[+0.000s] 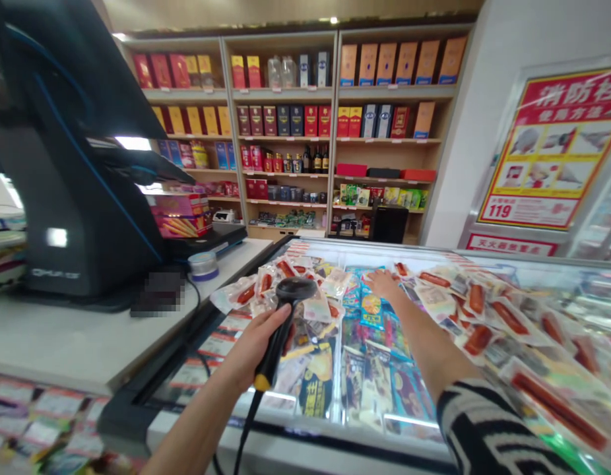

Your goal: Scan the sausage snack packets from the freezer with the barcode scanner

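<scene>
My left hand (253, 340) is wrapped round the handle of a black barcode scanner (280, 330), its head tilted up and its cable hanging down. Beyond the scanner, clear packs of sausages (266, 284) lie heaped on the glass of a chest freezer. My right hand (383, 284) reaches to the far part of the freezer top, its fingers stretched over blue snack packets (371, 310) and touching them. Right of that arm lie more vacuum-packed sausages (476, 300). Under the glass, a dark packet with yellow print (318, 379) shows.
A black checkout terminal (78, 165) stands on the white counter (33, 349) at left, with a round tub (203, 265) beside it. Shelves of boxed goods (290, 121) line the back wall. A red notice (553, 152) hangs at right. The scanner cable trails over the freezer's front edge.
</scene>
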Motion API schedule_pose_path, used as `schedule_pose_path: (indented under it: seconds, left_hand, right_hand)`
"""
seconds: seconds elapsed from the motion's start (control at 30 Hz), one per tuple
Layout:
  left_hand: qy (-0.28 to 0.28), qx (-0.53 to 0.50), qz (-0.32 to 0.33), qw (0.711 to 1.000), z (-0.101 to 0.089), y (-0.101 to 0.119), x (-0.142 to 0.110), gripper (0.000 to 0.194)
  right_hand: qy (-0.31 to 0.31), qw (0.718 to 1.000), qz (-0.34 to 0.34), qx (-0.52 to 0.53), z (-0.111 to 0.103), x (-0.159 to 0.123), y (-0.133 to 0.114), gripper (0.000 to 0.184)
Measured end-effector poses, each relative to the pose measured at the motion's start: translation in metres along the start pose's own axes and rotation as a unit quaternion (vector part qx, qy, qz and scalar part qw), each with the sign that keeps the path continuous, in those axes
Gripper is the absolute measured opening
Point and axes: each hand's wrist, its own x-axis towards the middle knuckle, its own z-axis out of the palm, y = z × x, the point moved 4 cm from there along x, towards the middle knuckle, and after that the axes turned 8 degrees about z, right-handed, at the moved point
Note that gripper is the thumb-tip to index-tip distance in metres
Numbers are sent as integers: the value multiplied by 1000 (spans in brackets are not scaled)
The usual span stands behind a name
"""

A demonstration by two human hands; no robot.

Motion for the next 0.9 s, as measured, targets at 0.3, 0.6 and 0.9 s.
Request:
schedule_pose_path:
  seconds: [0.3,0.6,0.9]
  left_hand:
    - [-45,-19,13,999,21,5,-13,32]
    - [-63,-14,41,997,38,20,-38,30]
    - [-68,-14,60,996,45,28,-51,30]
  right_hand:
    - [-49,979,-195,36,-32,-99,-5,20]
    - [0,984,173,-31,-58,-115,22,49]
    - [14,969,235,73,-62,-116,22,67]
